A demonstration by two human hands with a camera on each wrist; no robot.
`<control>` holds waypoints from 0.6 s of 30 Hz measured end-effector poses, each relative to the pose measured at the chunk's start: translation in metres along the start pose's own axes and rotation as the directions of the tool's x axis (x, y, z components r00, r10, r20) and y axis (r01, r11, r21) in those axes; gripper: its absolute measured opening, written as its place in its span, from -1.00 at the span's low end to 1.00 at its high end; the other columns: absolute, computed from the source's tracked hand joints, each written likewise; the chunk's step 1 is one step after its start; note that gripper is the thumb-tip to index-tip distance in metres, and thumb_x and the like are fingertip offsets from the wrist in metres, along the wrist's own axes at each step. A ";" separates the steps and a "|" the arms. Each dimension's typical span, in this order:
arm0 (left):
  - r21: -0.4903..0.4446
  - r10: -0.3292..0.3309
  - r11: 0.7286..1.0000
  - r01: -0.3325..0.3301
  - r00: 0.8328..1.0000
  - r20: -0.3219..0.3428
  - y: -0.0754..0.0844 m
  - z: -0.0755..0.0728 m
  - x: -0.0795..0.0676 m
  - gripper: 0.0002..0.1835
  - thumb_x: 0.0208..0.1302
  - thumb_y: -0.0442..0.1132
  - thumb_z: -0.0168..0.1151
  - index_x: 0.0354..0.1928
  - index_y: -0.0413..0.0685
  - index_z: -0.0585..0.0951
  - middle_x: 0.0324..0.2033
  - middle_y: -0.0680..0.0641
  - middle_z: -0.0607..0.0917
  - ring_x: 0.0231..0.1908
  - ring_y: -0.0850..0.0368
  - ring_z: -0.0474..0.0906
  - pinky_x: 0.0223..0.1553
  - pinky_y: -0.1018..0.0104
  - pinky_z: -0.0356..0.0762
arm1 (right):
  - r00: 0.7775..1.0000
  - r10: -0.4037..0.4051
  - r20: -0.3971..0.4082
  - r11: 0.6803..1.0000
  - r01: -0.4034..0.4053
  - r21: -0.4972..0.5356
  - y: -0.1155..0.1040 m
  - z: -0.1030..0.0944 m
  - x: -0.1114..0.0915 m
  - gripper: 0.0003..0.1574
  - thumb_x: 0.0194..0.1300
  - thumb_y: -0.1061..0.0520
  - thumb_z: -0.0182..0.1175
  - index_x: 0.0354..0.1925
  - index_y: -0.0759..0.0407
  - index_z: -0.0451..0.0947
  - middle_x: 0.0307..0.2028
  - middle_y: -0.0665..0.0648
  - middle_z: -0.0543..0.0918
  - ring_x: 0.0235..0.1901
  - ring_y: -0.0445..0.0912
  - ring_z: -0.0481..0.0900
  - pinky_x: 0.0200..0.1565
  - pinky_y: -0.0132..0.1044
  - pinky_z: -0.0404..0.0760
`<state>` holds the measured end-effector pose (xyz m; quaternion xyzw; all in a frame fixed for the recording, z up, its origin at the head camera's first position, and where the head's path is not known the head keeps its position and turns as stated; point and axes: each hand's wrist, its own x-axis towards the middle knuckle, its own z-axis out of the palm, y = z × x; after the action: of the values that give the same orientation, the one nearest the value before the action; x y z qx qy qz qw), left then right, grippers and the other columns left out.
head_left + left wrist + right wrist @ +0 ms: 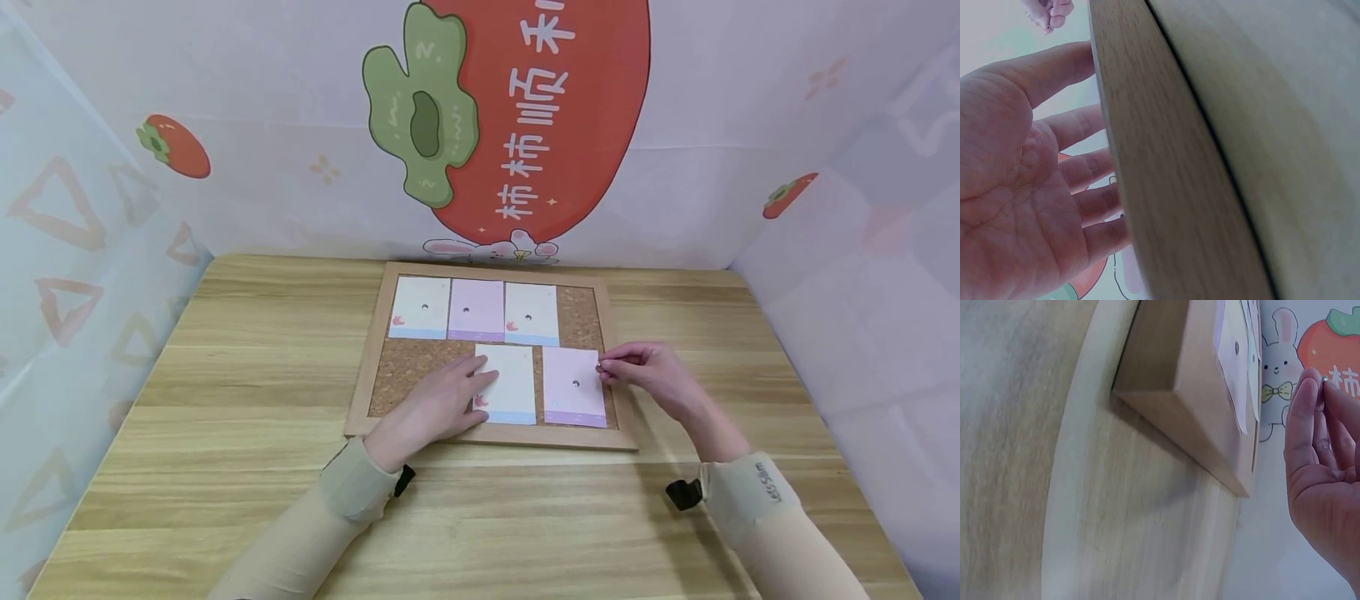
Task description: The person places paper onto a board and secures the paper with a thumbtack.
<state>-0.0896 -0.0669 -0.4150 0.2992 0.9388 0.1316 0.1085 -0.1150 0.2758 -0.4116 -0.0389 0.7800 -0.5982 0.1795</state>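
A wood-framed cork board (420, 375) lies on the table, with paper cards on it. My left hand (442, 400) rests its spread fingertips on the left edge of a cream card (510, 383) in the lower row; no pin shows on that card. Beside it is a lilac card (573, 400) with a silver thumbtack (576, 384) in its middle. At that card's right edge, my right hand (660, 379) pinches a small silver thumbtack (1325, 379) between thumb and finger. In the left wrist view the left palm (1016, 181) faces the camera, its fingertips hidden behind the frame.
Along the board's top row sit a cream card (416, 321), a lilac card (477, 292) and another cream card (528, 300), each with a thumbtack. Bare cork (579, 321) shows at the top right. A printed cloth backdrop (285, 192) stands behind the wooden table (247, 392).
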 end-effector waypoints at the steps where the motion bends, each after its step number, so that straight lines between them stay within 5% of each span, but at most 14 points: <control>1: 0.000 -0.002 1.000 0.002 1.000 0.002 0.000 0.000 0.000 -0.33 0.32 -0.04 0.33 0.43 -0.01 0.41 0.48 -0.18 0.32 0.48 -0.17 0.23 0.49 -0.04 0.23 | 1.000 0.005 0.005 1.000 -0.005 0.003 0.000 0.002 0.001 -0.56 0.37 0.26 0.24 0.03 0.65 0.51 -0.27 0.01 0.82 -0.27 -0.26 0.78 -0.09 -0.39 0.73; 18: 0.007 -0.021 1.000 0.021 0.999 0.025 0.000 -0.001 0.000 -0.31 0.32 -0.01 0.33 0.44 0.02 0.39 0.50 -0.15 0.29 0.50 -0.15 0.20 0.51 -0.03 0.20 | 0.996 0.035 0.080 0.999 -0.037 0.017 -0.010 0.039 0.020 -0.62 0.32 0.33 0.26 0.01 0.64 0.53 -0.31 0.02 0.79 -0.31 -0.25 0.75 -0.12 -0.33 0.75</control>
<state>-0.0899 -0.0667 -0.4141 0.2914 0.9409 0.1238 0.1204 -0.1221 0.2317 -0.4158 -0.0471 0.7671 -0.6002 0.2217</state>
